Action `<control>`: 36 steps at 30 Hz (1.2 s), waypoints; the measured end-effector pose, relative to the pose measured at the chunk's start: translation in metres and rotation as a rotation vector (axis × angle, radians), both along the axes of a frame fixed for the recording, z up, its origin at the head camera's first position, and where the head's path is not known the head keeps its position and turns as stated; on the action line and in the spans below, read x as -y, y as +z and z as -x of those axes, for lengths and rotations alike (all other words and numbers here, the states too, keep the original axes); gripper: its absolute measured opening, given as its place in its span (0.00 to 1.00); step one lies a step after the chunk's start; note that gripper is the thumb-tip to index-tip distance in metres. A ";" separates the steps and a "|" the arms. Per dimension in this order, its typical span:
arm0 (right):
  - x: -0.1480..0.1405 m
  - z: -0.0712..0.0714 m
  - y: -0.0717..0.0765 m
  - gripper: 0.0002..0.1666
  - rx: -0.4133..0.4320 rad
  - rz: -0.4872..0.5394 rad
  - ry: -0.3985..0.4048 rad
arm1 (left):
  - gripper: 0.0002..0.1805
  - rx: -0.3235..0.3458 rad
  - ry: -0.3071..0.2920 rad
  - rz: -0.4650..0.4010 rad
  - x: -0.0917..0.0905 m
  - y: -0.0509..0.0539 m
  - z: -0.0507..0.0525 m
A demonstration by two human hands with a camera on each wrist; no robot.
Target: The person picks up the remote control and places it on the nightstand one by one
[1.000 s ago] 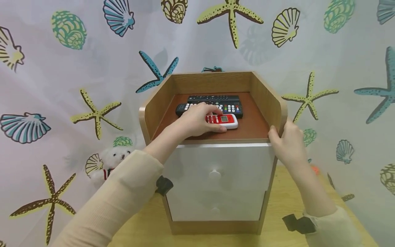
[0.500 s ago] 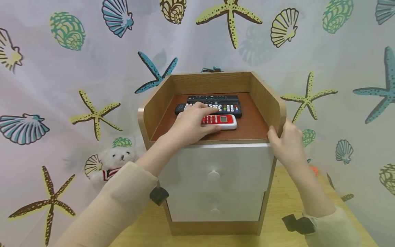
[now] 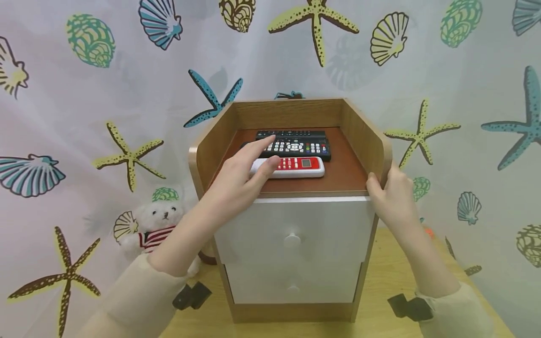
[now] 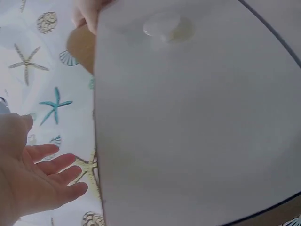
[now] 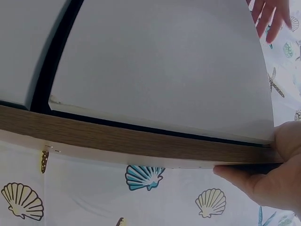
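A small wooden cabinet [image 3: 296,311] with white drawers has a brown top bounded by raised wooden sides. On that top lies a white remote control with a red face [image 3: 302,168], and behind it are a black remote with white buttons [image 3: 294,148] and another black remote [image 3: 291,134]. My left hand [image 3: 236,180] is over the left end of the red-faced remote, fingers spread and holding nothing; the left wrist view shows its relaxed fingers [image 4: 56,165]. My right hand [image 3: 395,195] grips the front edge of the cabinet's right side, thumb inside, as the right wrist view [image 5: 282,181] partly shows.
A white teddy bear [image 3: 158,218] in a striped top sits left of the cabinet, partly behind my left arm. The cabinet stands on a light wooden table [image 3: 397,277]. A curtain [image 3: 76,117] printed with shells and starfish hangs behind. Round knobs [image 3: 292,241] stick out from the drawers.
My left hand has come off the red-faced remote and drawn back to the left, its fingers spreading. The remote stays on the top. My right hand keeps its grip on the side.
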State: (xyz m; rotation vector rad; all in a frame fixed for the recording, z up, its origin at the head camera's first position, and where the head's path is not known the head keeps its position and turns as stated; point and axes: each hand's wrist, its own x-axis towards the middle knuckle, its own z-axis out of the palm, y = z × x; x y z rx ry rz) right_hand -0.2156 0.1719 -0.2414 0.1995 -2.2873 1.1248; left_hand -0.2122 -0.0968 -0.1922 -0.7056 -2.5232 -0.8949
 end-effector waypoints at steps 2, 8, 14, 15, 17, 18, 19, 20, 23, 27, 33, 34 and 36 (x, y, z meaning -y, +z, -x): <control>-0.001 0.000 0.000 0.22 -0.003 -0.001 0.001 | 0.28 -0.052 -0.014 -0.052 0.007 -0.001 -0.010; -0.002 0.000 0.000 0.22 0.000 -0.017 0.004 | 0.20 -0.262 -0.001 -0.292 0.032 -0.014 -0.044; -0.004 0.000 0.000 0.22 -0.004 -0.007 0.028 | 0.19 -0.310 0.032 -0.492 0.055 -0.031 -0.062; -0.005 -0.001 0.000 0.23 -0.008 -0.008 0.034 | 0.19 -0.301 0.045 -0.516 0.058 -0.034 -0.061; -0.006 -0.001 0.000 0.23 -0.020 -0.013 0.044 | 0.18 -0.265 0.075 -0.559 0.063 -0.038 -0.060; -0.007 -0.001 -0.001 0.23 -0.023 -0.014 0.048 | 0.18 -0.239 0.098 -0.571 0.065 -0.039 -0.060; -0.008 -0.001 -0.002 0.23 -0.027 -0.014 0.054 | 0.18 -0.217 0.119 -0.577 0.066 -0.040 -0.059; -0.009 -0.001 -0.003 0.23 -0.032 -0.016 0.056 | 0.18 -0.194 0.139 -0.577 0.067 -0.042 -0.058; -0.014 -0.001 -0.008 0.24 -0.052 -0.010 0.070 | 0.19 -0.125 0.194 -0.565 0.069 -0.044 -0.054; -0.021 -0.003 -0.016 0.28 -0.043 0.028 0.129 | 0.19 -0.091 0.241 -0.549 0.075 -0.051 -0.043; -0.042 -0.006 -0.050 0.32 0.010 0.114 0.292 | 0.21 -0.021 0.306 -0.523 0.091 -0.076 -0.035; -0.046 -0.007 -0.057 0.32 0.024 0.114 0.306 | 0.22 -0.002 0.318 -0.511 0.094 -0.081 -0.034; -0.052 -0.009 -0.071 0.32 0.045 0.109 0.306 | 0.22 0.025 0.337 -0.489 0.100 -0.091 -0.032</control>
